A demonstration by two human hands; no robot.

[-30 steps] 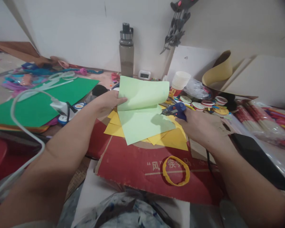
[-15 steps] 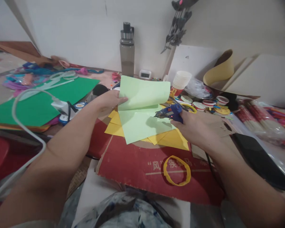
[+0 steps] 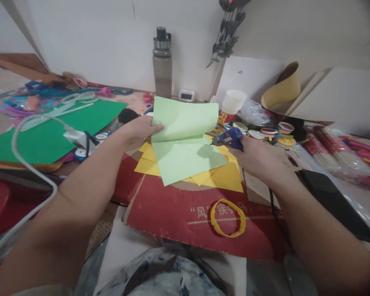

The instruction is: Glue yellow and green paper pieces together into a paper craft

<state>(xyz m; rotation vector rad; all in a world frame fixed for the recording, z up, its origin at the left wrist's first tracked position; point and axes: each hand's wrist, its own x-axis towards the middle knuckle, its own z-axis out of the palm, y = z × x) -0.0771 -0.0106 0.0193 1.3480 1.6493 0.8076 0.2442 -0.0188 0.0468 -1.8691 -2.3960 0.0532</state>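
Note:
My left hand (image 3: 144, 128) pinches the left edge of a pale green sheet of paper (image 3: 185, 119), whose far part stands folded up above its flat near part. In my right hand (image 3: 249, 150) is a blue glue gun (image 3: 231, 138), its nozzle over the right side of the green paper. Under the green sheet lie several yellow paper pieces (image 3: 226, 176). They rest on a red cardboard sheet (image 3: 172, 213) with printed characters. Nearer to me, a yellow paper ring (image 3: 228, 218) lies on the cardboard.
Behind the paper stand a grey water bottle (image 3: 162, 65), a small white digital clock (image 3: 186, 95) and stacked paper cups (image 3: 233, 102). Green sheets (image 3: 105, 117) and a white charger cable (image 3: 14, 144) lie left. To the right is a black phone (image 3: 336, 205).
The glue gun in my right hand has moved right, away from the middle of the green paper. My left hand keeps its hold on the sheet. The view has shifted slightly.

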